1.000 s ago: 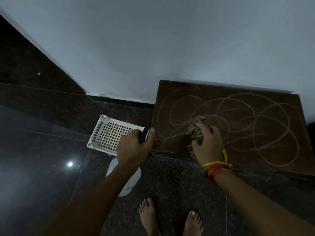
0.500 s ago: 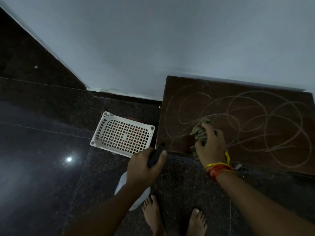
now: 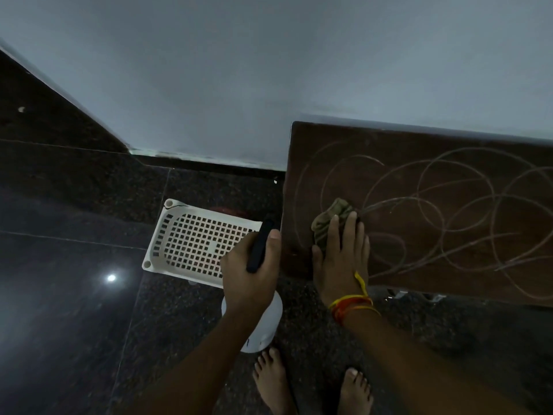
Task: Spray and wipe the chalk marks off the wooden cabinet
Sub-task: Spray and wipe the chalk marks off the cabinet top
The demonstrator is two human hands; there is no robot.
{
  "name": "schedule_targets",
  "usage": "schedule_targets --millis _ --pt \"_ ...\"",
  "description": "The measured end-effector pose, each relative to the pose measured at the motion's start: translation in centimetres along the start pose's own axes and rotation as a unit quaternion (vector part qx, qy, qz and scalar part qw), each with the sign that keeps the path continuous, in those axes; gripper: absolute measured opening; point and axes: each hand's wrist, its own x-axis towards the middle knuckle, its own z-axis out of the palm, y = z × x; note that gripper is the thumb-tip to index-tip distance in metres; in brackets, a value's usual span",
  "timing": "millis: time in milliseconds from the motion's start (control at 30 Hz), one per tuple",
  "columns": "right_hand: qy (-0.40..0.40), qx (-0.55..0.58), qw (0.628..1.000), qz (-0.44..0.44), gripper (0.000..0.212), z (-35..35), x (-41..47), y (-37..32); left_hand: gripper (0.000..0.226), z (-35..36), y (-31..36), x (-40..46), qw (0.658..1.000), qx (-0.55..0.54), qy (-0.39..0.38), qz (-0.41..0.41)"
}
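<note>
Head view: the right hand (image 3: 339, 259), bunched a second ago, now presses the cloth (image 3: 329, 218) flat-fingered on the cabinet (image 3: 419, 151)'s left end; chalk marks (image 3: 449, 205) remain. The left hand (image 3: 250, 274) grips the spray bottle (image 3: 263, 322); wiping has barely begun.

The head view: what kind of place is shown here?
Probably a room in a home: dark polished stone floor, plain painted wall, a low wooden cabinet against it, and bare feet.

Dark speckled stone floor (image 3: 74, 205). White perforated basket (image 3: 191, 238) lies left, near wall. Brown wooden cabinet (image 3: 419, 163) stands right, against wall. Two bare feet (image 3: 273, 381) near.
</note>
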Motion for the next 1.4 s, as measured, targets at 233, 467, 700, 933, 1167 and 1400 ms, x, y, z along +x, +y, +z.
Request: schedule_targets --millis 233,467,700,933,1167,1400 --pt "0.018 -0.037 0.998 -0.039 0.060 0.5 3.7 -0.9 0.055 0.6 -0.1 2.4 0.999 -0.004 0.003 -0.033" --pt "0.002 -0.064 0.996 -0.059 0.061 1.2 -0.3 -1.7 0.054 0.3 0.1 4.2 1.000 0.018 0.015 -0.011" --pt "0.013 -0.066 0.995 -0.072 0.060 1.0 3.3 -2.6 0.053 0.1 -0.3 4.5 0.999 0.025 0.018 -0.012" --pt "-0.027 -0.093 0.991 -0.095 0.069 1.5 -1.2 -2.7 0.051 -0.2 0.4 4.8 0.999 0.019 0.025 -0.025" --pt "-0.022 -0.073 0.994 -0.079 0.062 1.3 3.6 -4.2 0.048 -0.4 0.6 5.6 0.999 0.003 0.029 -0.043" --pt "-0.052 -0.086 0.992 -0.073 0.066 1.4 -1.6 -4.0 0.051 -0.9 1.2 6.2 0.998 0.006 0.043 -0.041"
